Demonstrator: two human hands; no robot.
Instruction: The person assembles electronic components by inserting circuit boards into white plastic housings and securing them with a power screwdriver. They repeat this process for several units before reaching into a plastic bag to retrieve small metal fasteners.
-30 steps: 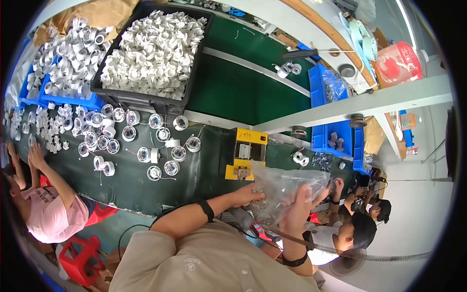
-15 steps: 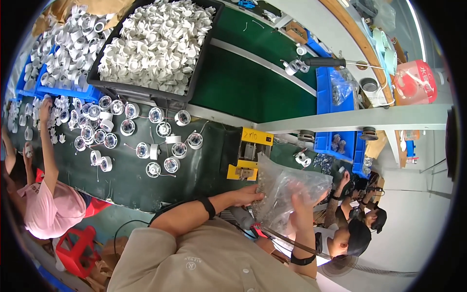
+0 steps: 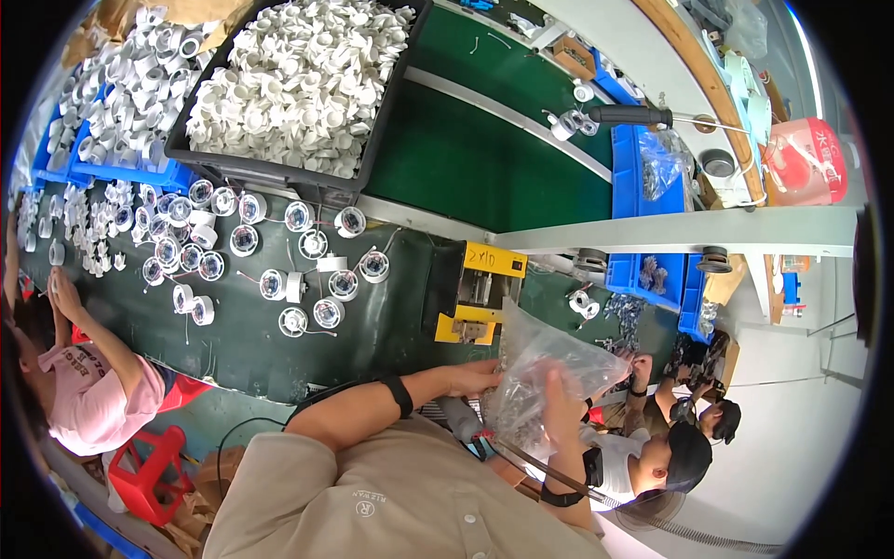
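Observation:
In front of my body a clear plastic bag (image 3: pixel 529 368) hangs between my hands, with small pale bits low inside it. My left hand (image 3: pixel 477 375) is closed on the bag's left edge, thumb and fingers pinching the film. On the bag's right side my right hand (image 3: pixel 562 402) grips the crumpled film, its fingers pointing up and partly covered by plastic. Just beyond the bag stands a yellow and black bench device (image 3: pixel 478 296) with a metal fixture at its front. A grey power-tool-like handle (image 3: pixel 460 417) is below my left hand.
Round white lamp-like units with wires (image 3: pixel 273 285) lie across the green table (image 3: pixel 237 349). A black crate (image 3: pixel 265 177) of white parts stands behind them. Blue bins (image 3: pixel 643 279) are at right. Co-workers sit on both sides; a red stool (image 3: pixel 149 475) is at lower left.
My right hand has shifted slightly left and down against the bag, and the film has changed shape. At left, a co-worker's reaching arm has drawn back, bringing the hands together.

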